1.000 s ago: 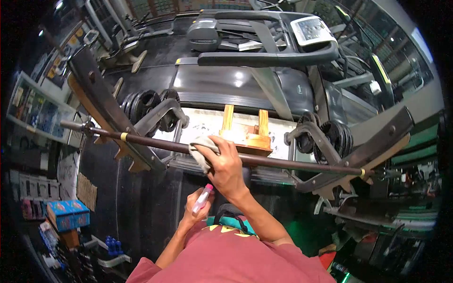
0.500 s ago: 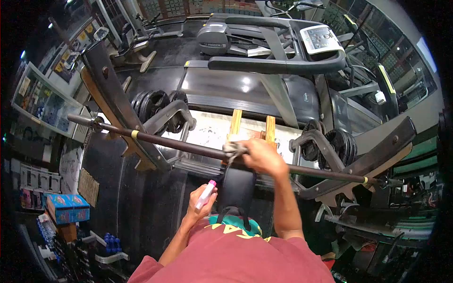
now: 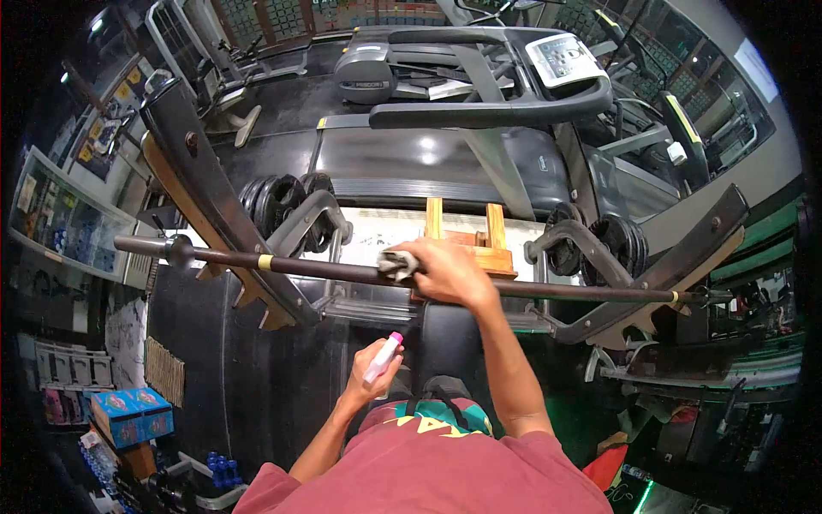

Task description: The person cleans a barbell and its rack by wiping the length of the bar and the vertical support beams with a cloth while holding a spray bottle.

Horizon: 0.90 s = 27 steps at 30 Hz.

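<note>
A long dark barbell [image 3: 334, 271] with yellow bands lies across the rack of a weight bench. My right hand [image 3: 449, 272] is closed around a crumpled grey cloth [image 3: 398, 265], which is pressed on the bar near its middle. Lower and to the left, my left hand [image 3: 368, 377] grips a small whitish bottle [image 3: 382, 361] with a pink top, tilted and apart from the bar. Between my arms lies the black bench pad [image 3: 451, 338], below the bar. Part of the bar is hidden behind my right hand and the cloth.
Rack uprights [image 3: 210, 184] stand at both sides, with weight plates [image 3: 278, 206] behind them. A wooden stand [image 3: 494, 257] is just past the bar. Farther off is a treadmill [image 3: 428, 154]. Blue boxes [image 3: 133, 417] sit at the lower left.
My right hand and the cloth have moved left along the bar. The left hand still holds the bottle. The camera view has shifted slightly.
</note>
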Available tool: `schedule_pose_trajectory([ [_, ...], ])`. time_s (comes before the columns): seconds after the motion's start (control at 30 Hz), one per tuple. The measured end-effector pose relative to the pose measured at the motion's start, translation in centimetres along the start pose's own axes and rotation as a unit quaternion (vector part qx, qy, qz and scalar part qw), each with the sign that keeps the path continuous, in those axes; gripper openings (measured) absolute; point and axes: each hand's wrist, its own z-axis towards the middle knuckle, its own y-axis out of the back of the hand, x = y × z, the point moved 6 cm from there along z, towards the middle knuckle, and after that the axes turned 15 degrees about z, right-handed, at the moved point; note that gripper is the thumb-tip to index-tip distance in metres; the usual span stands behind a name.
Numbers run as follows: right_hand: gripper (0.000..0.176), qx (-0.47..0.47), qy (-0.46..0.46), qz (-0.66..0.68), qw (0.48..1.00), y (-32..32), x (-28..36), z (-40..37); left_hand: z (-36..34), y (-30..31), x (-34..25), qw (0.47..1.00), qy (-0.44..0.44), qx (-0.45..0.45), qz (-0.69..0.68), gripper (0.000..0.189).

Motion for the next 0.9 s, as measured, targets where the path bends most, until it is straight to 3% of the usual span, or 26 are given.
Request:
schedule_pose_trajectory([
  [0.13, 0.046, -0.006, -0.010, -0.059, 0.998, -3.1, 2.3, 0.4, -0.6, 0.8, 0.2, 0.999, 0.020, 0.018, 0.025, 0.016],
  [0.2, 0.046, -0.054, -0.003, -0.081, 0.995, -3.1, 3.4, 0.1, -0.6, 0.8, 0.7, 0.999, 0.035, 0.027, 0.011, 0.015],
  [0.3, 0.048, -0.090, 0.007, -0.149, 0.985, -3.6, 4.7, -0.5, 0.2, 0.6, 1.2, 0.998, -0.053, 0.014, -0.011, 0.015],
  [0.43, 0.041, -0.153, -0.016, -0.237, 0.959, -5.2, 6.0, -0.8, 1.8, 0.8, 2.7, 0.996, -0.041, 0.054, 0.051, 0.014],
  [0.53, 0.038, -0.185, -0.007, -0.231, 0.955, -5.4, 6.0, -1.2, 2.4, 1.9, 2.8, 0.998, -0.057, 0.010, -0.011, 0.014],
  [0.7, 0.039, -0.207, 0.004, -0.241, 0.948, -5.9, 6.2, -0.6, 2.6, 3.4, 3.3, 0.998, -0.060, -0.002, 0.012, 0.018],
  [0.9, 0.041, -0.167, 0.002, -0.204, 0.965, -5.2, 6.2, -0.4, 2.5, 3.7, 3.6, 0.998, -0.047, -0.001, 0.038, 0.016],
])
